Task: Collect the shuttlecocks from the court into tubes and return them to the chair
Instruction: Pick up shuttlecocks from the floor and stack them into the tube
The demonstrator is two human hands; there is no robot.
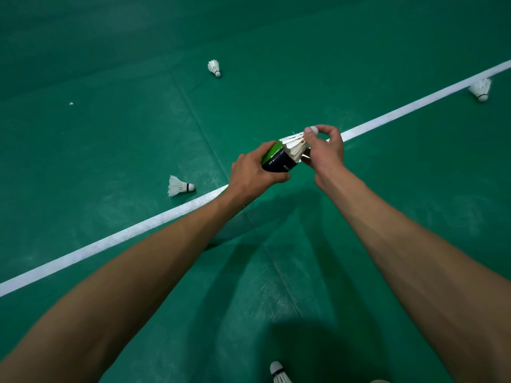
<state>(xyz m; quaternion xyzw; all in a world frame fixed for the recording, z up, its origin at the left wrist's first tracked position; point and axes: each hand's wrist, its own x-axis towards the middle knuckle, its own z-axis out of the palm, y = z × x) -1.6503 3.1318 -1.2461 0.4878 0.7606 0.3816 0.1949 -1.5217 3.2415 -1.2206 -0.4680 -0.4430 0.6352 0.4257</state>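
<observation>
— Hands?
— The left hand (251, 172) grips the tube (276, 160); the right hand (327, 152) pinches a shuttlecock (294, 145) by its cork at the tube mouth.
— Others?
— The loose shuttlecocks (179, 186) lie on the court (110, 147), at nine, eleven, six and two o'clock from the tube

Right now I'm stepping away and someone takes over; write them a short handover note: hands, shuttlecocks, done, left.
Left hand grips the tube. Right hand pinches a shuttlecock by its cork end, feathers at the tube's mouth, not fully in.
Loose on the floor: far shuttlecock, right shuttlecock at the white line, left shuttlecock beside it, near shuttlecock at the bottom edge.
Done: one at the mouth. Left: seat it, gather those four, carry the tube to the chair, not in view.
</observation>
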